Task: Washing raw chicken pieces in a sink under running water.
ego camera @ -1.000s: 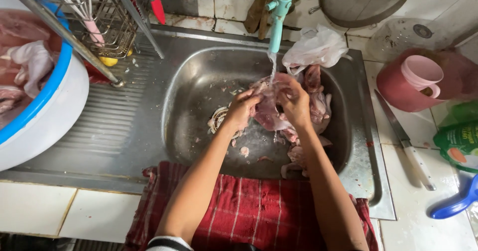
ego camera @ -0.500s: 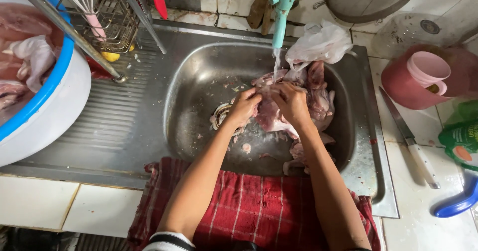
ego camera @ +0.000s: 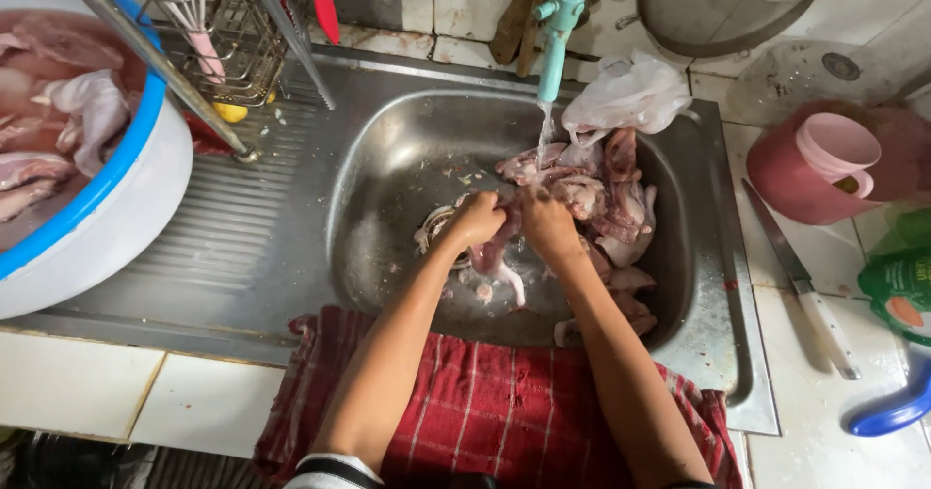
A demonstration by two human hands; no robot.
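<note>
Your two hands meet at the centre of the frame inside one steel sink (ego camera: 388,150). Your left hand (ego camera: 475,222) and right hand (ego camera: 548,225) are both closed on one piece of raw meat (ego camera: 495,252), held under a thin stream from one teal tap (ego camera: 558,24) above. A pile of more raw meat pieces (ego camera: 611,198), too tangled to count, fills the right half of the basin, leaving bare steel to the left. One white plastic bag (ego camera: 630,92) sits on the sink's upper right rim. One red checked cloth (ego camera: 485,402) drapes the near edge. At the far left, one blue-rimmed basin (ego camera: 116,179) holds more meat. On the tiled worktop (ego camera: 873,353) at right lie one knife (ego camera: 800,281) and one pink jug (ego camera: 824,164).
</note>
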